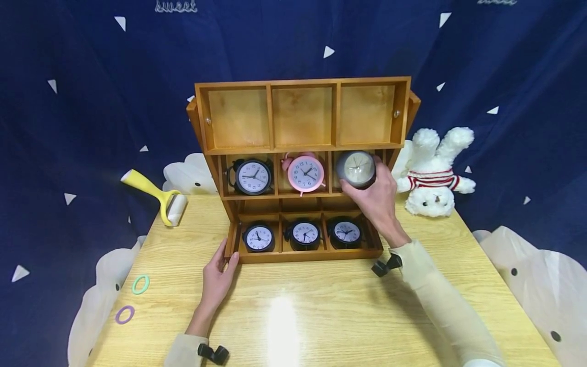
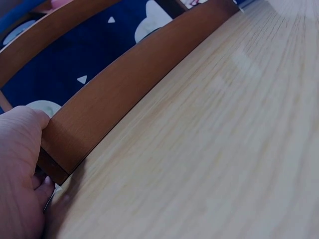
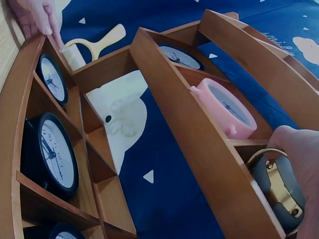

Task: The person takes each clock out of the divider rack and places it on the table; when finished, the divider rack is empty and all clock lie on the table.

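Observation:
A three-tier wooden shelf [image 1: 302,257] with compartments stands on the table. My right hand [image 1: 378,199] grips a round grey clock [image 1: 357,169] at the right compartment of the middle tier, thumb and fingers on either side; its gold underside shows in the right wrist view. Left of it in that tier sit a pink alarm clock [image 1: 305,173] and a dark alarm clock [image 1: 253,177]. Three black clocks, one of them at the left [image 1: 259,238], fill the bottom tier. My left hand [image 1: 217,280] holds that tier's front left corner, thumb on the front board [image 2: 99,114].
The top tier [image 1: 302,117] has bare compartments. A yellow-handled lint roller [image 1: 160,196] lies left of the shelf, with a green ring [image 1: 140,284] and a purple ring [image 1: 125,314] nearer. At the right back is a white plush toy [image 1: 433,173] with a striped top.

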A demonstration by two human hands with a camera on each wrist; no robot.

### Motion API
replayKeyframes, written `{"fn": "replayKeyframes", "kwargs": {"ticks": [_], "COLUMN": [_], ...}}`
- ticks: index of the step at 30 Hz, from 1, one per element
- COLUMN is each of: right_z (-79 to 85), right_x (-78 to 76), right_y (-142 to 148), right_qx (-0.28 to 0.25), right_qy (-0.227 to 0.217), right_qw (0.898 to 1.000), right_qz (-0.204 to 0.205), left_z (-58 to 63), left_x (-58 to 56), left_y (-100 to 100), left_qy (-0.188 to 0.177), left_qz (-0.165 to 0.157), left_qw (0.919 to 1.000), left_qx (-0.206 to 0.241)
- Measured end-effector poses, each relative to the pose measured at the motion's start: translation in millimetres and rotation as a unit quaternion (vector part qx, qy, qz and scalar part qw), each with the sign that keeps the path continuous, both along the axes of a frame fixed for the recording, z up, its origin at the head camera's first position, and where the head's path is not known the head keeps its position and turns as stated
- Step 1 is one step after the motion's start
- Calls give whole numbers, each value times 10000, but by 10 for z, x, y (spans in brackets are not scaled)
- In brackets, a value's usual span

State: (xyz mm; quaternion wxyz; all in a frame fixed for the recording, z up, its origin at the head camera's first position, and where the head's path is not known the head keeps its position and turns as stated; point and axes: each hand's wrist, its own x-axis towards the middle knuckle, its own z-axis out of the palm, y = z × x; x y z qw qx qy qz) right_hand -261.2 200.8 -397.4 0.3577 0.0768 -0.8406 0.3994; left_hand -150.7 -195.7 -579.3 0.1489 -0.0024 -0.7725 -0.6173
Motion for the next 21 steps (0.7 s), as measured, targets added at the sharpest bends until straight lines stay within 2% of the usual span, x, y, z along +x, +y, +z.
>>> {"fn": "replayKeyframes", "kwargs": {"ticks": [15,21], "right_z": [121,138], "right_x": [186,287], "right_y": [109,205], "right_qx": [-130,-196], "right_qy": [7,-179], "right_qw": [9999,9996], "right_qz": [-101,-96], "left_z": [24,17], "left_x": [21,14], "left_y": [2,10], "left_qy": [60,78], "left_qz": [-16,-39], "left_qw": [10000,9999], "left_qx": [42,119]}}
